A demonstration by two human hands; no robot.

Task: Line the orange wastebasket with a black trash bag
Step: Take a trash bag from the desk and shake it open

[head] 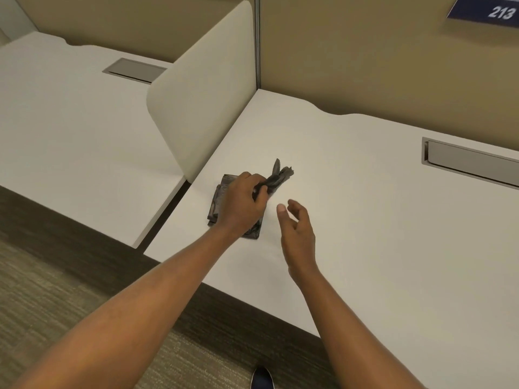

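A flat stack of folded black trash bags (pixel 217 202) lies on the white desk (pixel 365 220) near its left front corner. My left hand (pixel 243 203) rests over the stack and pinches the bunched end of one black trash bag (pixel 278 176), which sticks up and to the right of my fingers. My right hand (pixel 297 226) hovers just right of the stack, fingers apart and holding nothing. No orange wastebasket appears in the head view.
A cream divider panel (pixel 202 102) separates this desk from a second white desk (pixel 70 130) on the left. Grey cable trays (pixel 471 164) (pixel 134 70) are set into both desks. Tan partition walls stand behind; carpet (pixel 42 290) and a dark shoe (pixel 262 377) lie below.
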